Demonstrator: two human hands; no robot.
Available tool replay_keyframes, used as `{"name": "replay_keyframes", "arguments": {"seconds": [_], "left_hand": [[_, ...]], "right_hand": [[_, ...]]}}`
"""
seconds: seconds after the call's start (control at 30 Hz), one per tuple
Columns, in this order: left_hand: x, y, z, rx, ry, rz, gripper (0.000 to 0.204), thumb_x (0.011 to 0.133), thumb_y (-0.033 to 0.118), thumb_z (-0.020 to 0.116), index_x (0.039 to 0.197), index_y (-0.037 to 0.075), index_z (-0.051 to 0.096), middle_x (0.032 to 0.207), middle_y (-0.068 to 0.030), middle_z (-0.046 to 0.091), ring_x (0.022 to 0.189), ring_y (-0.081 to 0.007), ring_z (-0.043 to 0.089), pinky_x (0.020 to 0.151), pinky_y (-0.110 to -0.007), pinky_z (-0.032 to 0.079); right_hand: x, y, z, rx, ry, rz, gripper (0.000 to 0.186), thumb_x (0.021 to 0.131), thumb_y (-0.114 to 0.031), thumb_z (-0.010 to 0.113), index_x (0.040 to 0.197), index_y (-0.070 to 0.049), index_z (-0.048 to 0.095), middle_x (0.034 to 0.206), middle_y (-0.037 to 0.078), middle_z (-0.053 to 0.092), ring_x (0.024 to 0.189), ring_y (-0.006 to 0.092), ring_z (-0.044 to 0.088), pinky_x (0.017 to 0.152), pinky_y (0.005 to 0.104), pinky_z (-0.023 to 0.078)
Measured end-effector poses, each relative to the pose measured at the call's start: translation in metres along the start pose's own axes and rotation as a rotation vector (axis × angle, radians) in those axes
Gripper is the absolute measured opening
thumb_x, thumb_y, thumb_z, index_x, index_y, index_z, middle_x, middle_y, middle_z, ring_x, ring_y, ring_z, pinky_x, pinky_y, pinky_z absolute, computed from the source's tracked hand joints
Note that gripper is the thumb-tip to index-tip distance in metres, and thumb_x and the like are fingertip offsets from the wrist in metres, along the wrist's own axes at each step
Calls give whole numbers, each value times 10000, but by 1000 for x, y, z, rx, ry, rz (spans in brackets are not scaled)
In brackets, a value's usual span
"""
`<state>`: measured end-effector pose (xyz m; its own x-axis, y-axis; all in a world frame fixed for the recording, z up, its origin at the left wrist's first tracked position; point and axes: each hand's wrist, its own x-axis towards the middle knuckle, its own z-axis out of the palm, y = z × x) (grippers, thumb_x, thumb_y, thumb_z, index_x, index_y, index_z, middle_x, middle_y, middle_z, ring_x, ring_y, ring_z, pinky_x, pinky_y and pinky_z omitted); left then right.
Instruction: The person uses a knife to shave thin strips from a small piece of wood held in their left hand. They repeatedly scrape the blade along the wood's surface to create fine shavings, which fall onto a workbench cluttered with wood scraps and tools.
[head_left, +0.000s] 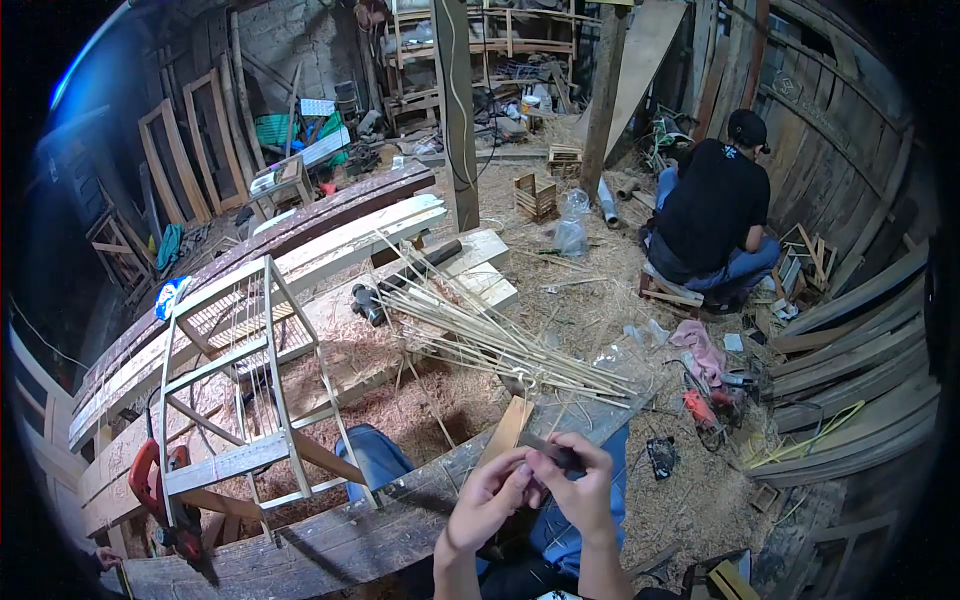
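Close together above the near edge of the wooden workbench point(350, 538) are my left hand point(492, 500) and my right hand point(582, 487), both closed with thumbs and fingertips meeting. My right fingers grip a small dark flat piece point(545, 449); whether it is a blade or wood, I cannot tell. What my left fingertips pinch is hidden. Just beyond them a short light board point(508, 428) lies on the bench. A bundle of thin bamboo-like sticks point(520, 358) fans out farther off.
A slatted wooden frame point(228, 465) stands at left beside a red power tool point(148, 480). Behind the sticks lies a dark-headed hammer point(368, 304). A co-worker in black point(712, 210) sits low at the right. Posts point(455, 120) and stacked timbers point(860, 400) border the shavings-covered floor.
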<state>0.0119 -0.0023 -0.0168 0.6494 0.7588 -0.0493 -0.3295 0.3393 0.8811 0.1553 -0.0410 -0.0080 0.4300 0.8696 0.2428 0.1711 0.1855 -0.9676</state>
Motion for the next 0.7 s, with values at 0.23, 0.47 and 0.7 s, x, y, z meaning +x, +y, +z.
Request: {"name": "replay_keyframes", "arguments": {"seconds": [0.23,0.47,0.7], "left_hand": [[-1,-4,-8,81,-137,-100,260,1053,212,481,1222,17,512,917,-12,569,720,-38,434,626,-192,355],[2,-2,5,43,19,-90,202,1059,197,467,1147,21,514,858,16,513,732,-40,430,614,-193,346],[3,-5,8,-96,98,-83,187,1059,200,462,1156,48,511,805,38,488,654,-30,393,542,-190,295]], "right_hand": [[14,-11,-16,115,398,33,149,898,-161,743,854,-46,659,702,-61,578,626,6,482,545,204,359],[5,2,-8,69,-35,113,145,884,-136,744,903,1,702,864,28,699,774,64,613,709,232,493],[8,2,-4,62,-58,42,273,870,-252,770,940,3,700,832,-1,665,755,61,560,662,240,442]]}}
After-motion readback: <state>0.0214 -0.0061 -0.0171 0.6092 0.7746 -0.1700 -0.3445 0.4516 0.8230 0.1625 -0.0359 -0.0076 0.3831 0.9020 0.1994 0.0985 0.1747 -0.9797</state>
